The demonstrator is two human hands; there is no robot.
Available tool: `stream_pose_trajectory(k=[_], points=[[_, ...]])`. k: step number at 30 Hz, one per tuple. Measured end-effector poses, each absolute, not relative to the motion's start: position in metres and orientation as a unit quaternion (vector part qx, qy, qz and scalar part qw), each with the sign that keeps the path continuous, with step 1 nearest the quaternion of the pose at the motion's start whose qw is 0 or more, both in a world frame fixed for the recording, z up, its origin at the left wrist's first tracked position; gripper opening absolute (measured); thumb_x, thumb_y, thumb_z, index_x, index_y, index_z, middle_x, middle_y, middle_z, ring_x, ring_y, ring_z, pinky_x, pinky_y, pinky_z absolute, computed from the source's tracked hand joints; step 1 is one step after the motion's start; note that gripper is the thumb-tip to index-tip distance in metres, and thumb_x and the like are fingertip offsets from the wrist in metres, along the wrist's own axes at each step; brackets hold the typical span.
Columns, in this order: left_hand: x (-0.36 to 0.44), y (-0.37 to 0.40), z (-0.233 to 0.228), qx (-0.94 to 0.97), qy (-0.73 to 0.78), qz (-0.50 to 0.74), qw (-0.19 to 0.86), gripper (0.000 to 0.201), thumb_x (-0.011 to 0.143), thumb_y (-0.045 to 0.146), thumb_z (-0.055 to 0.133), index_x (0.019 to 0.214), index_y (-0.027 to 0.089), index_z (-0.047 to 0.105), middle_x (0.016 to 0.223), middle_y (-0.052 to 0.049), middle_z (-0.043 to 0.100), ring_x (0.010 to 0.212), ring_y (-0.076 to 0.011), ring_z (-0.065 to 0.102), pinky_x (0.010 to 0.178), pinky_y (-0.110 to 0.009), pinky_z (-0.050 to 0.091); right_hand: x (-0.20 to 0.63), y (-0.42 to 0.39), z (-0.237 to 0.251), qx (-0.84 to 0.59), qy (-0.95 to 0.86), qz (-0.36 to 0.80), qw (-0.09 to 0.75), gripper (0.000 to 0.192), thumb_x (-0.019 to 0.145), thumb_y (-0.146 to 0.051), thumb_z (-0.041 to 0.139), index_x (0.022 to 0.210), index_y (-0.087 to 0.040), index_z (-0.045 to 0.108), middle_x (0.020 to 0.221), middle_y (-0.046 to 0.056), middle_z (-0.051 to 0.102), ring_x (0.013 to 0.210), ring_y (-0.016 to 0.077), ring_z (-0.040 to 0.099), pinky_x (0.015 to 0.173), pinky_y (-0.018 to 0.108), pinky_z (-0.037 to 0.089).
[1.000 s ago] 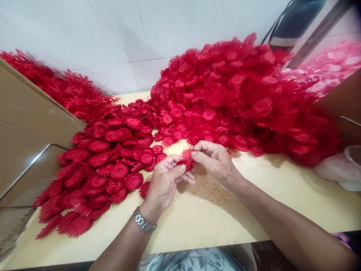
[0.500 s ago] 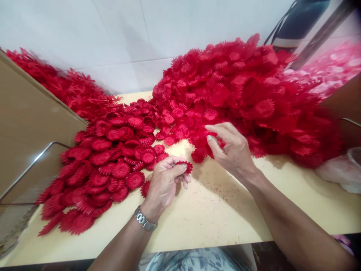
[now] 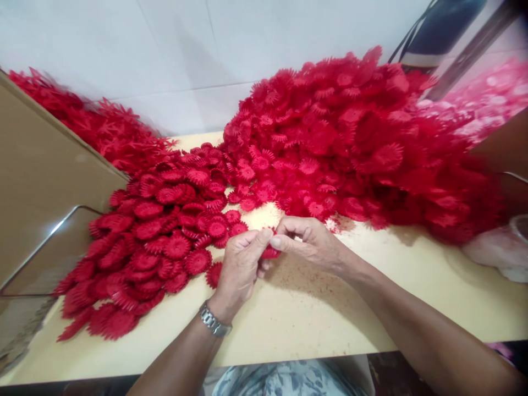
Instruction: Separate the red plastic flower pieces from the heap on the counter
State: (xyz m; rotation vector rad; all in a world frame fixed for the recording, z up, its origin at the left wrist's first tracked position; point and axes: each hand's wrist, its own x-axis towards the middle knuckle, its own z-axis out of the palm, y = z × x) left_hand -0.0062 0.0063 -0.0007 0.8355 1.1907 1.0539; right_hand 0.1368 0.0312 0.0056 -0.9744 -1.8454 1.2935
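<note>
Between my hands is a red fringed flower disc [image 3: 270, 252], partly hidden by fingers. My left hand [image 3: 244, 258], with a metal watch [image 3: 213, 321] on its wrist, is closed on it in a thumb-and-finger pinch. The thumb and forefinger of my right hand [image 3: 309, 241] meet the left thumb there and pinch the same disc. To the left lies a heap of thicker red fringed discs [image 3: 165, 231], stacked in overlapping layers. Behind and to the right rises a larger mound of loose red flower discs [image 3: 330, 132].
A cardboard box [image 3: 53, 148] with a metal wire handle [image 3: 53, 236] stands at the left. Red star-shaped pieces [image 3: 119, 132] lie behind it against the white wall [image 3: 136, 49]. Pink pieces [image 3: 490, 99] and a plastic bag [image 3: 495, 250] are at the right. Red crumbs dot the table [image 3: 305, 330].
My right hand has come from the edge of the red mound down and left to my left hand. Both hands now meet at the disc the left hand was holding.
</note>
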Motion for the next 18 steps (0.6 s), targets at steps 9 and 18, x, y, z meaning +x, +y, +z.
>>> stream_pose_trajectory(k=[9, 18], points=[[-0.0026, 0.0087, -0.0035, 0.379, 0.444, 0.446, 0.678, 0.025, 0.068, 0.035, 0.068, 0.069, 0.014, 0.053, 0.053, 0.002, 0.057, 0.04, -0.0096, 0.053, 0.037, -0.019, 0.044, 0.1356, 0.0301, 0.004, -0.459, -0.742, 0.294, 0.391, 0.026, 0.082, -0.017, 0.045, 0.057, -0.017, 0.045, 0.058, -0.003, 0.043, 0.053, 0.0087, 0.042, 0.053, 0.023, 0.033], [-0.0044, 0.0084, 0.0002, 0.339, 0.448, 0.464, 0.684, 0.017, 0.066, 0.02, 0.067, 0.07, 0.015, 0.051, 0.051, 0.003, 0.057, 0.04, -0.0091, 0.053, 0.036, -0.017, 0.04, 0.1392, 0.0344, -0.0006, -0.496, -0.734, 0.135, 0.443, 0.022, 0.083, -0.017, 0.042, 0.061, -0.019, 0.044, 0.059, -0.001, 0.043, 0.055, 0.0116, 0.043, 0.054, 0.025, 0.034]])
